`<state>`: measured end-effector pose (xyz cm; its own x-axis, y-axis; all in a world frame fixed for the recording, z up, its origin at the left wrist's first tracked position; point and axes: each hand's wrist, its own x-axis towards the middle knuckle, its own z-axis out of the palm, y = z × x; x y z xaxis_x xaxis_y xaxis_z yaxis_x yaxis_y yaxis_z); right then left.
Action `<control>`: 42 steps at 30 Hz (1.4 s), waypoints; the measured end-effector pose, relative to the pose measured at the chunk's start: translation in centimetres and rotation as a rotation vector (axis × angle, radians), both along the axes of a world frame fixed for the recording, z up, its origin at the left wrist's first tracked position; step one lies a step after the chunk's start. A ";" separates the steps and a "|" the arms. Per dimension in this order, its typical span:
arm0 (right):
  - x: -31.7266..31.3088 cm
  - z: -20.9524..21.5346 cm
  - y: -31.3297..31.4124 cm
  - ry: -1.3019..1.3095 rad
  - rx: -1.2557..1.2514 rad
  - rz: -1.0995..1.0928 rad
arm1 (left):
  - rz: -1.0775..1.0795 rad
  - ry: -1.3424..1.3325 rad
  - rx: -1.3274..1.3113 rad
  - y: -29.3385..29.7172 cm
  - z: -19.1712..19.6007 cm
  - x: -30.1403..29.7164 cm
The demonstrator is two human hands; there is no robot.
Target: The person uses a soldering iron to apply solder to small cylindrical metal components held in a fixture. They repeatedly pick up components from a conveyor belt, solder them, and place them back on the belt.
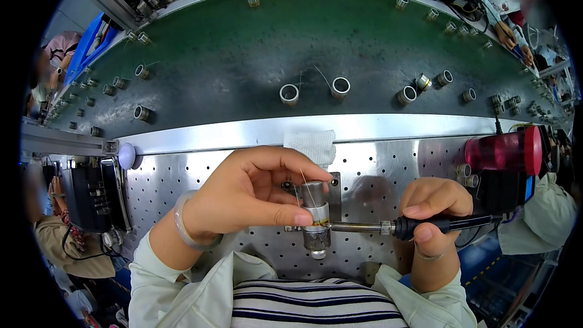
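My left hand [243,188] curls its thumb and fingers around a metal ring [317,213] with a yellowish band. The ring sits on a dark grey cylindrical post [313,195] that ends in a rounded, shiny knob [318,254]. Two thin wires stick up beside the post. In my right hand [438,201], a soldering iron [358,227] with a black handle lies nearly level. Its tip points left and reaches the ring's band; whether it touches is too small to tell.
A perforated metal worktop [182,188] lies under my hands, with a white cloth [311,144] at its far edge. Beyond runs a green belt [212,85] bearing several metal rings [340,87]. A red container [504,150] stands right, a black device [88,197] left. Other people work alongside.
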<state>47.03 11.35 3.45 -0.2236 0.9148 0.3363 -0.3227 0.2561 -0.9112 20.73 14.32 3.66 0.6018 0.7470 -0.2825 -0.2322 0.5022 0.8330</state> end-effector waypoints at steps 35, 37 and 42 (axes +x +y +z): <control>0.6 0.2 1.2 -0.169 0.277 0.071 | 0.045 -0.094 0.263 -0.4 -1.1 0.6; 0.6 0.2 1.3 -0.181 0.280 0.068 | 0.044 -0.089 0.274 -0.3 -1.1 0.6; 0.8 0.6 1.2 -0.246 0.296 0.075 | 0.015 -0.139 0.297 -0.1 -1.5 0.4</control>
<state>47.87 12.51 4.05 -0.3929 0.7642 0.5116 -0.1321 0.5036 -0.8538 21.16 14.23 2.18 0.6080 0.7932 0.0331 -0.3595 0.2379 0.9023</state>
